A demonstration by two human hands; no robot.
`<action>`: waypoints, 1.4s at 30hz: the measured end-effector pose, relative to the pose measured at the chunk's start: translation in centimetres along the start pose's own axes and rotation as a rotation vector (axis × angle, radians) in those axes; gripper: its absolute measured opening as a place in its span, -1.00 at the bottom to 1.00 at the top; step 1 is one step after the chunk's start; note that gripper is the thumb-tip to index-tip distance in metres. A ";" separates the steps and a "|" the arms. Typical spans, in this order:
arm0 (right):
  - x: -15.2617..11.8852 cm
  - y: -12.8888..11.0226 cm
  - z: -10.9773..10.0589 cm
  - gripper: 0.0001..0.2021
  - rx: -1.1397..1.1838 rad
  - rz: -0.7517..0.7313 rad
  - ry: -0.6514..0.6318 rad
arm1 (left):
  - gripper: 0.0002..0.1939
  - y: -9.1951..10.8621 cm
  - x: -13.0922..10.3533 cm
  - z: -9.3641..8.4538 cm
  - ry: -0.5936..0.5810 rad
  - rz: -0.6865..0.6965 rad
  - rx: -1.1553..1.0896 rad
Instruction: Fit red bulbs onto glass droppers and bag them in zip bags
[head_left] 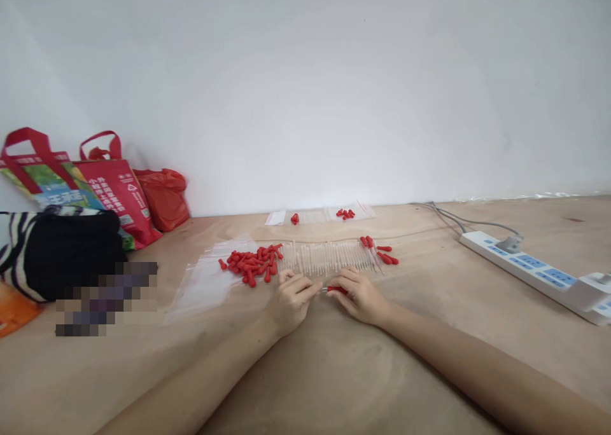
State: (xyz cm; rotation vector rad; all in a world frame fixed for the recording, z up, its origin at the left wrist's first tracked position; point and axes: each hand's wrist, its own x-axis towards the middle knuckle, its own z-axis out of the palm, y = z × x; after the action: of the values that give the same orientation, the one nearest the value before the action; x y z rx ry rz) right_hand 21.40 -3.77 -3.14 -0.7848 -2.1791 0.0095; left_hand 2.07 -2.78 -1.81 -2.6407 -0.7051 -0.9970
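Note:
My left hand (pixel 292 301) is closed in a pinch on a thin clear dropper tube (pixel 324 289), mostly hidden by the fingers. My right hand (pixel 359 296) grips a red rubber bulb (pixel 337 289) that meets the tube's end; how far the tube sits inside is too small to tell. Just beyond both hands, a row of clear dropper tubes (pixel 324 257) lies side by side. A pile of red rubber bulbs (pixel 252 264) rests left of the row. At its right end lie several more red bulbs (pixel 387 258), some apparently on tubes.
Clear plastic bags (pixel 203 282) lie under and beside the pile. Near the wall is another bag (pixel 312 217) with tubes and red bulbs. A power strip (pixel 529 266) with cables stands right. Shopping bags (pixel 117 190) and a black-and-white cloth item (pixel 71 250) occupy the left.

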 end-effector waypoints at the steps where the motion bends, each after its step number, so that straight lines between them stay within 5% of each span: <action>1: 0.1 -0.1 0.1 -0.84 -0.010 -0.007 0.001 | -0.69 0.0 0.0 0.0 0.006 0.005 0.002; 7: 0.5 -0.3 0.6 -0.84 -0.085 0.020 -0.003 | -0.69 0.0 0.0 0.2 0.014 -0.012 0.000; 13: 0.3 0.0 -0.1 -0.85 -0.135 0.138 -0.018 | -0.79 -0.5 0.1 -0.1 -0.041 -0.188 -0.010; 32: 0.4 -0.2 -0.7 -0.82 -0.101 -0.025 -0.076 | -0.81 0.2 -0.3 -0.7 -0.029 -0.164 -0.021; 36: 0.7 -0.1 -0.6 -0.85 0.052 0.114 -0.034 | -0.80 0.0 0.0 -0.6 -0.004 -0.214 -0.018; 42: 1.8 0.2 0.6 -0.72 0.813 0.621 0.242 | -0.83 0.1 0.4 -0.9 -0.006 -0.207 -0.076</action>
State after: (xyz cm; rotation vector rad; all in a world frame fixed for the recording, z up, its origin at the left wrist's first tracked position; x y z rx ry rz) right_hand 20.21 -2.53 -2.31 -0.8665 -1.4241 0.9895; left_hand 1.86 -3.03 -0.91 -2.6773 -0.9773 -1.0899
